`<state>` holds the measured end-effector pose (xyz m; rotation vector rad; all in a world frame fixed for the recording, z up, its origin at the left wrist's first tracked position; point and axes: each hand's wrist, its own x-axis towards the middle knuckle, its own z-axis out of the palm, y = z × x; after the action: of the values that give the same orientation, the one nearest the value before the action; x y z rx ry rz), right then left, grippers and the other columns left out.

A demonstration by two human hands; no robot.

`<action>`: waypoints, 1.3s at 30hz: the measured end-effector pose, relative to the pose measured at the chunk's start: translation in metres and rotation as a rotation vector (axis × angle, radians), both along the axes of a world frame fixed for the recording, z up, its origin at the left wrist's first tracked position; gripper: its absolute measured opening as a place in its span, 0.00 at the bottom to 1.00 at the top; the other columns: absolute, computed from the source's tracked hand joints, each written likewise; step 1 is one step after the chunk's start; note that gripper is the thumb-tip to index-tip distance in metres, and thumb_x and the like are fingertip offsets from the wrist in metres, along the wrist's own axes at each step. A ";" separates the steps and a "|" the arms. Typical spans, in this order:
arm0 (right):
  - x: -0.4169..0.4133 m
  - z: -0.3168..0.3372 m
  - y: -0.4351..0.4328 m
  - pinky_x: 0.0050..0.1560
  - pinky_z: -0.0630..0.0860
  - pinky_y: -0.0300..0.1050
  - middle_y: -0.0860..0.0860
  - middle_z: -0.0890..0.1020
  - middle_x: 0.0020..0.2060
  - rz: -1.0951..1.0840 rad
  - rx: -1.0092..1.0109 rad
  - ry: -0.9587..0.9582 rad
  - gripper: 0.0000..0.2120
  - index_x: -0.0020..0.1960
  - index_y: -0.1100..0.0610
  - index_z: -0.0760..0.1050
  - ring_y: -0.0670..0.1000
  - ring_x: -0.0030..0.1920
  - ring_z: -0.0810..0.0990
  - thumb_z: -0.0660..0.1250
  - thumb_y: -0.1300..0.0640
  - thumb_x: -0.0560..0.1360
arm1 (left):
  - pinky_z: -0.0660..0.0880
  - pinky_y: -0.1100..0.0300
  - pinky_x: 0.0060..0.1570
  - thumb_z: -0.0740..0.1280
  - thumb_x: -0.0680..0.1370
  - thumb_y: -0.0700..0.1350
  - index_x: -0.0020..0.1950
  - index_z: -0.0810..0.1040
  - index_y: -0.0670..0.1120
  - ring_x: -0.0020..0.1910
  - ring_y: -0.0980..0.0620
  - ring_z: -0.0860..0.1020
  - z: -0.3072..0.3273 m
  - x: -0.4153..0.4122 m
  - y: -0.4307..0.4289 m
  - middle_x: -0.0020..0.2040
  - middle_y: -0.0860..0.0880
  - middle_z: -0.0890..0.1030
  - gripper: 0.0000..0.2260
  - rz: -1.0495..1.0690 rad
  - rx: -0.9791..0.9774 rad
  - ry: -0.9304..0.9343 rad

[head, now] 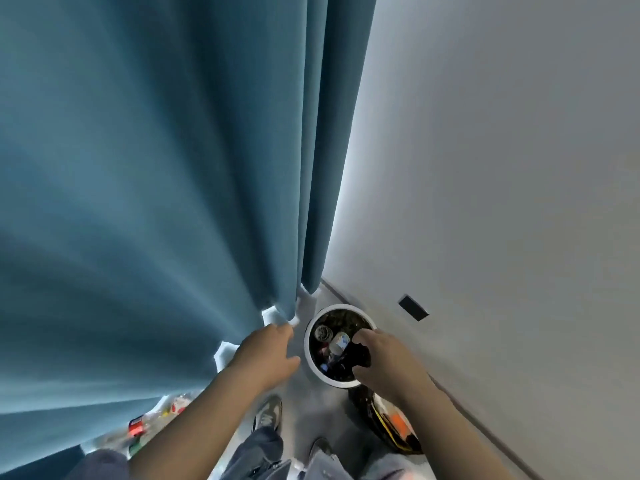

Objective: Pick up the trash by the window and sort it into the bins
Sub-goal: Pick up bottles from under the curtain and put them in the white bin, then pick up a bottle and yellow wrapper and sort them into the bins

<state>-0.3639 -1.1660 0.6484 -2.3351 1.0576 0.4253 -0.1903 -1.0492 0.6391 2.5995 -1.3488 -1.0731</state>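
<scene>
Your right hand (384, 362) hovers over the bin's (308, 355) right rim, fingers (360, 337) loosely spread and empty. Bottle (339, 342) lies inside, just left of them. Left hand (266, 355) is relaxed and empty beside the curtain (173, 202).

Both bare forearms reach forward, the left hand (268, 353) loosely extended, the right hand (382, 358) spread with fingers curved.

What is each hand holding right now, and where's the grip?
Nothing is held. The right hand hangs open over the white-rimmed bin, where a bottle lies inside; the left hand is open beside the blue curtain.
</scene>
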 end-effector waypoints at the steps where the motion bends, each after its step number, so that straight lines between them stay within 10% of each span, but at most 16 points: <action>1: -0.003 0.003 -0.001 0.54 0.75 0.47 0.50 0.77 0.55 0.034 0.001 -0.005 0.16 0.59 0.54 0.73 0.53 0.55 0.76 0.66 0.53 0.73 | 0.73 0.56 0.56 0.64 0.75 0.53 0.63 0.71 0.48 0.59 0.48 0.75 0.003 -0.007 0.005 0.61 0.49 0.76 0.18 0.053 -0.011 0.007; 8: 0.006 0.016 0.015 0.43 0.65 0.39 0.46 0.73 0.49 0.311 0.018 -0.063 0.19 0.62 0.53 0.72 0.51 0.49 0.75 0.66 0.56 0.72 | 0.69 0.59 0.48 0.66 0.75 0.54 0.59 0.72 0.48 0.56 0.48 0.75 0.026 -0.042 0.055 0.58 0.49 0.76 0.16 0.280 -0.022 -0.022; 17: 0.056 0.029 0.067 0.58 0.74 0.46 0.50 0.77 0.58 0.632 0.023 -0.112 0.20 0.63 0.55 0.72 0.54 0.58 0.77 0.66 0.56 0.72 | 0.67 0.61 0.50 0.64 0.76 0.53 0.62 0.72 0.50 0.60 0.51 0.74 0.047 -0.050 0.141 0.60 0.53 0.76 0.16 0.620 -0.061 -0.068; 22: 0.089 0.038 0.123 0.52 0.59 0.42 0.49 0.77 0.58 0.857 -0.032 -0.141 0.20 0.64 0.53 0.70 0.50 0.61 0.73 0.65 0.52 0.74 | 0.73 0.58 0.57 0.63 0.77 0.51 0.62 0.73 0.47 0.57 0.50 0.76 0.051 -0.056 0.205 0.59 0.50 0.78 0.16 0.804 -0.076 -0.077; 39: 0.145 0.041 0.352 0.53 0.75 0.46 0.44 0.79 0.53 1.113 -0.072 -0.064 0.15 0.58 0.47 0.72 0.51 0.55 0.79 0.64 0.51 0.71 | 0.72 0.61 0.53 0.64 0.76 0.48 0.61 0.75 0.49 0.58 0.49 0.77 0.053 -0.067 0.437 0.59 0.50 0.79 0.14 1.091 -0.097 -0.037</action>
<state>-0.2186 -0.8139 0.6894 -2.7807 -0.3713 0.6856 -0.2569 -0.6119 0.6919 2.6047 0.1299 -0.7005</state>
